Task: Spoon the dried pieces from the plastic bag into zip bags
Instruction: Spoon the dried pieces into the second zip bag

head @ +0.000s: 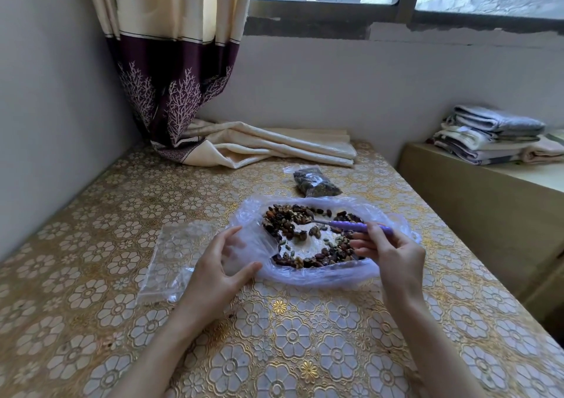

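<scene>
Nearest us, our left hand (219, 263), fingers spread loosely, rests at the plastic bag's (314, 275) near-left edge; our right hand (393, 251) pinches the purple-handled spoon (348, 224), bowl in the dried pieces (293, 217). Many pieces remain. At nine o'clock lies an empty zip bag (174, 254), unfilled. At twelve o'clock, a filled zip bag (314, 182) looks done. Beyond, curtain cloth (268, 144) obstructs nothing.

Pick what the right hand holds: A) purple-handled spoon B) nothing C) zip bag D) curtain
A: the right hand pinches the spoon by its purple handle, bowl down among the dried pieces in the plastic bag.
</scene>
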The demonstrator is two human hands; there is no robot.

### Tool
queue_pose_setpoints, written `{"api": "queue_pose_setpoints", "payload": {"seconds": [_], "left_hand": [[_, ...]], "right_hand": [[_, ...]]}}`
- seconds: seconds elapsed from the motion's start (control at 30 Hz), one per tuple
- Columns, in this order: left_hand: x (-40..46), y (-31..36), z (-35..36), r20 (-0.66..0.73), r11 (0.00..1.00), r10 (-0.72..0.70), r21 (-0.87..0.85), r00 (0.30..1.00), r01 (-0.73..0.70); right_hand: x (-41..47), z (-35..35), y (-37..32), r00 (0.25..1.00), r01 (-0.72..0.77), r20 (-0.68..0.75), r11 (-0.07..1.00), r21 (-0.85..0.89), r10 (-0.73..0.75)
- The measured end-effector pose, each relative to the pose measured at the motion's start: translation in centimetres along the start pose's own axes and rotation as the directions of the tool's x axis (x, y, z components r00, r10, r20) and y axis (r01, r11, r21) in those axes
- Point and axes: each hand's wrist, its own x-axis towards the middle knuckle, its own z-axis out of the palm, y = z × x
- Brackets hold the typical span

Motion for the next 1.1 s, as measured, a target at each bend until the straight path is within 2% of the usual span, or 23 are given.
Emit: {"api": "queue_pose_setpoints", "payload": {"seconds": [0.3,0.5,0.7,0.8,0.9,1.0,1.1], "left_hand": [[0.1,-0.3,-0.1,-0.008,0.996,-0.051,-0.068,0.999,0.05],[0.1,0.0,-0.1,-0.032,0.995,-0.037,-0.089,0.999,0.034],[0.0,0.1,-0.2,-0.044,0.993,-0.041,-0.108,0.998,0.036],[0.0,0.2,-0.2,-0.049,0.993,-0.038,-0.116,0.998,0.032],[0.1,0.1,-0.1,-0.057,0.992,-0.039,-0.121,0.998,0.032],[0.0,0.1,-0.1,-0.067,0.996,-0.03,-0.085,0.997,0.024],[-0.1,0.4,-0.1,-0.068,0.999,-0.016,-0.053,0.998,0.012]], "right_hand": [[-2.3,0.8,-2.2,0.988,0.017,0.147,0.985,0.169,-0.042],[-4.0,2.3,-2.4,0.924,0.018,0.378,0.992,0.122,-0.063],[-4.2,2.4,-2.0,0.826,0.154,0.544,0.988,0.032,-0.147],[-3.8,2.0,-1.9,0.833,0.18,0.525,0.983,0.042,-0.175],[-3.2,1.5,-2.1,0.87,0.192,0.446,0.978,0.082,-0.209],[-2.2,0.9,-2.0,0.947,0.168,0.263,0.982,0.085,-0.185],[-1.3,-0.1,-1.9,0.979,0.2,0.056,0.979,-0.041,-0.198]]}}
